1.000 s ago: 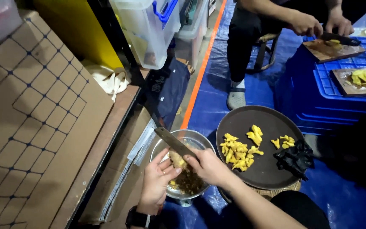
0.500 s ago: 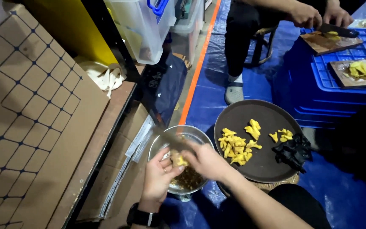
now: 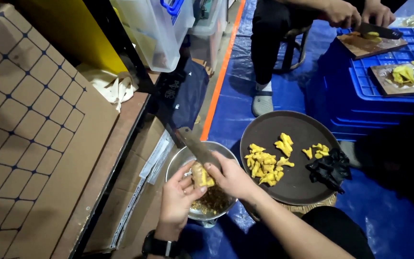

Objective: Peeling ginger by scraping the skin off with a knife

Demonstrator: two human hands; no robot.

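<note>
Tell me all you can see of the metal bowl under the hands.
The metal bowl is round, shiny and silver-grey, like steel, and stands upright on the blue sheet just left of the dark round tray. Its bottom holds a heap of brownish peelings. The left hand holds a yellowish root piece over it, while the right hand works a knife whose blade slants above the rim. Whether either hand touches the bowl is unclear.

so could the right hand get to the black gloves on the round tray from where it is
Probably yes. The right hand holds a knife over the metal bowl, and the black gloves lie on the near right of the round tray, with only yellow peeled pieces between. It would need to free the knife first.
</note>
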